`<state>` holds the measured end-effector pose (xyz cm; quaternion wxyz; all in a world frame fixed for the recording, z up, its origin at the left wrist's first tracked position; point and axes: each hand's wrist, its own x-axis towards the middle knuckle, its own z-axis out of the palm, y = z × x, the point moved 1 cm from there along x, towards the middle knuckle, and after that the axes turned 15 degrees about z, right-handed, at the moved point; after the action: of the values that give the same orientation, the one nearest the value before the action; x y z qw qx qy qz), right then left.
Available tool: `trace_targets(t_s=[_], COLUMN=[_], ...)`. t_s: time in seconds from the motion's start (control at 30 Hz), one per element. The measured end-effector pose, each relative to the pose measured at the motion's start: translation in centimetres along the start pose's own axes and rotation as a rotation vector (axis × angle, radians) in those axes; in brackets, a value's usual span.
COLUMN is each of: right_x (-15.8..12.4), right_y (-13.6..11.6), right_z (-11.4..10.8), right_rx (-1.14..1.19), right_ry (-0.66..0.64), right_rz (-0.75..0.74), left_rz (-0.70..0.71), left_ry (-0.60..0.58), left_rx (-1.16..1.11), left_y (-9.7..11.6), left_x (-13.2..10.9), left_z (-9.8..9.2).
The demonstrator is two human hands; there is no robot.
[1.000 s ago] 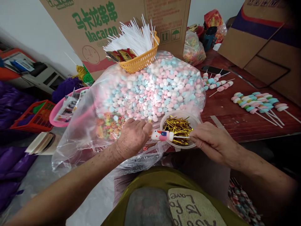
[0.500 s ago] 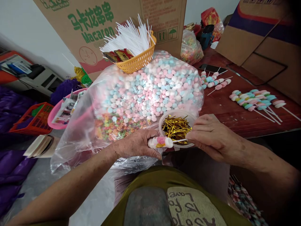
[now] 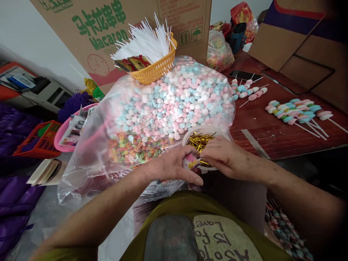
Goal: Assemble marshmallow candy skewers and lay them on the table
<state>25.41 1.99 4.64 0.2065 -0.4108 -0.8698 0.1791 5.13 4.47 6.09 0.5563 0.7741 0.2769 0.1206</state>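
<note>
My left hand (image 3: 171,165) is curled around a marshmallow skewer (image 3: 191,161) in a printed wrapper, pink and yellow, with its thumb stretched out below. Most of the skewer is hidden in that hand. At the skewer's stick end, the fingers of my right hand (image 3: 231,156) are pinched together, touching the stick or wrapper end; which one I cannot tell. Both hands are at the near side of a clear plastic bowl (image 3: 185,136), and my right hand covers part of it. Gold twist ties (image 3: 199,140) lie loose in the bowl.
Behind the bowl spreads a big clear bag of pastel marshmallows (image 3: 174,108), with gummy rings (image 3: 136,148) at its front. A yellow basket (image 3: 156,70) of white sticks rests on it. Finished skewers (image 3: 299,110) lie on the red table at right. A cardboard box (image 3: 163,21) stands behind.
My right hand has come left and in toward my left hand, so the stick that showed between them is now mostly covered. The skewer has shifted slightly right.
</note>
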Motion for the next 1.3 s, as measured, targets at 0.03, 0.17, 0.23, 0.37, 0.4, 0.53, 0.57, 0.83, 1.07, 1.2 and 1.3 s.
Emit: trace_targets(t_s=[0.03,0.17,0.23,0.37,0.4,0.53,0.57,0.83,1.07,1.2,1.3], right_x=[-0.2,-0.9,-0.9,-0.3,-0.1,0.7,0.8,0.3,0.6,0.6,1.2], right_y=[0.4,1.3,1.1,0.4,0.3,0.2,0.2,-1.5,-4.0,-4.2,-4.3], right_z=[-0.3,-1.5,-1.6,-0.7,-0.3,1.2,1.5,4.4,7.4,7.8,7.5], right_rx=[0.042,0.104,0.096,0.128,0.138,0.153,0.164,0.677,0.741,0.682,0.484], right_ry=[0.011,0.055,0.038,-0.028,-0.035,-0.092,-0.103,-0.008,0.183,0.206,0.280], right_rz=[0.020,0.066,0.062,0.043,0.047,0.049,0.051,0.578,0.551,0.564,0.440], left_rz=[0.008,0.062,0.002,-0.124,-0.135,-0.216,-0.233,0.009,0.003,0.032,0.054], left_ry=[0.049,-0.025,-0.135,-0.077,-0.038,0.017,0.032,0.441,0.343,0.170,0.149], left_rx=[-0.064,-0.091,-0.128,-0.269,-0.293,-0.314,-0.293,0.131,-0.104,-0.174,-0.168], left_y=[0.3,0.5,-0.2,-1.6,-1.8,-1.9,-1.8,-2.2,-2.7,-2.6,-2.4], left_x=[-0.4,-1.8,-2.2,-2.4,-2.4,-2.6,-2.6,-2.7,-3.5,-3.8,-3.6], left_z=[-0.5,-1.6,-1.0,1.0,1.5,3.2,3.6,4.3,4.7,4.0,3.0])
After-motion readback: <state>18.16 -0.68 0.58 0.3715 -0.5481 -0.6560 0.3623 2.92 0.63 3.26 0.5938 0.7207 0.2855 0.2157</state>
